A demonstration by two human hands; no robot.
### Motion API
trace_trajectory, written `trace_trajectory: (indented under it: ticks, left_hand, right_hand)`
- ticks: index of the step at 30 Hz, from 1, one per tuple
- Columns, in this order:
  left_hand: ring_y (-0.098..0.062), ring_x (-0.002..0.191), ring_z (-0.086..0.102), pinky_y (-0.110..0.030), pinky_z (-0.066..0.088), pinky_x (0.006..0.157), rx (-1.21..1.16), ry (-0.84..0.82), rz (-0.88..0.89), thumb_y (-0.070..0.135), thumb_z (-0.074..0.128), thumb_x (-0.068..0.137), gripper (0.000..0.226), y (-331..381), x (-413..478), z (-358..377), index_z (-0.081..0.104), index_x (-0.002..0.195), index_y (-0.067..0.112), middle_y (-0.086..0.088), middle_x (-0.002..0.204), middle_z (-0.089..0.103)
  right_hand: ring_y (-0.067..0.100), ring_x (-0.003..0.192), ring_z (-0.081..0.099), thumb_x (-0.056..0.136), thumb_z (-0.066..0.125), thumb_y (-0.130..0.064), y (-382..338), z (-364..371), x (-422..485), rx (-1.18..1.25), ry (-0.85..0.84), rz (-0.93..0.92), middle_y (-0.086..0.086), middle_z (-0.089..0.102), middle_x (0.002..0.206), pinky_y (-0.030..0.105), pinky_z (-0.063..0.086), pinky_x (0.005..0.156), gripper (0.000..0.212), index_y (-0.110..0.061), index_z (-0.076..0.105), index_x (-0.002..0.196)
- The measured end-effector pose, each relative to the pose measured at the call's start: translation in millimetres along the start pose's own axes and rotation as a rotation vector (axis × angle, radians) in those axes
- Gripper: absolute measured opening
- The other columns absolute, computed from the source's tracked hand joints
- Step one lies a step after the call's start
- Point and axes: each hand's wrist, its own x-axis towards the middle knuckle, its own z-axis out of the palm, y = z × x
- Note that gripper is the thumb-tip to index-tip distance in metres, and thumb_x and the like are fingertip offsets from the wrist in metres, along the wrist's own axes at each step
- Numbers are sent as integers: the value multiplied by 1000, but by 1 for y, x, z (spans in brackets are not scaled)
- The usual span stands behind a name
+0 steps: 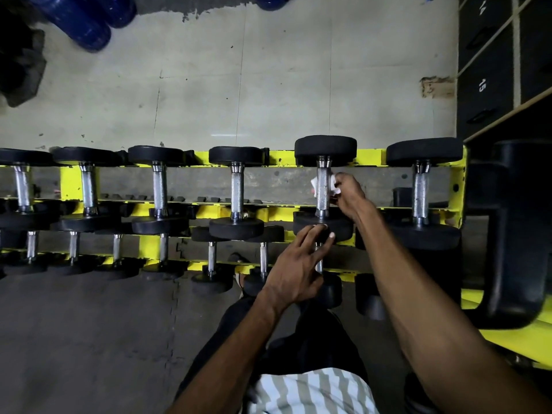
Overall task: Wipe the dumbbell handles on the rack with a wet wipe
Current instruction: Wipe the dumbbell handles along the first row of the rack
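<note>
Forward, right hand (pixel 350 195) round wipe (pixel 334 184) and handle (pixel 322 186).

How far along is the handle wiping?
Done: cannot tell what is already wiped. In hand: right hand wraps the wet wipe round the handle second from the right, top row; left hand rests on that dumbbell's near head. Left: this handle; others unclear.

Right hand (pixel 348 194), wet wipe (pixel 335 189) around a dumbbell handle (pixel 322 186); left hand (pixel 298 264) on its near head (pixel 343 230)
</note>
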Motion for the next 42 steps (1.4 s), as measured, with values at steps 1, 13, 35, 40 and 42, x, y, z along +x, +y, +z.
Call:
trace_trajectory:
  ticks: [1, 13, 35, 40, 42]
  left_hand:
    - [-29, 151, 21, -35, 46, 106, -3, 1, -2, 28, 74, 73, 96, 0, 0, 0, 33, 159, 16, -12, 162, 26]
    - [-29, 152, 19, -37, 51, 101, -29, 0, -11, 28, 74, 73, 98, -1, -2, 4, 31, 160, 18, -14, 163, 25]
    - [-35, 150, 21, -44, 49, 109, 51, -16, 73, 31, 76, 77, 98, -8, 0, 4, 29, 160, 11, -20, 162, 23]
    - [-37, 147, 31, -50, 47, 109, 8, 47, 8, 23, 76, 76, 92, 7, 2, 11, 36, 157, 8, -20, 159, 30]
    - [-37, 145, 33, -49, 50, 107, 2, 65, 2, 22, 77, 75, 93, 19, 6, 16, 36, 157, 9, -20, 157, 31]
  right_hand:
    - [27, 67, 66, 70, 42, -18, 5, -1, -2, -40, -18, 10, 19, 72, 80, 22, 46, 53, 37, 2, 71, 81]
    - [14, 70, 67, 79, 78, -32, 28, -19, -52, -836, 132, -216, 2, 72, 75, 29, 50, 65, 18, -14, 76, 80]
    - [21, 83, 73, 71, 76, -38, 36, -4, -83, -704, 559, -355, 1, 77, 88, 31, 57, 63, 26, -16, 78, 86]
    - [13, 75, 64, 75, 81, -23, 24, -44, -109, -433, 729, -433, -2, 73, 86, 22, 44, 64, 20, -16, 67, 88]
    - [12, 73, 64, 74, 83, -20, 18, -77, -113, -354, 805, -443, -3, 69, 83, 21, 45, 63, 23, -14, 67, 90]
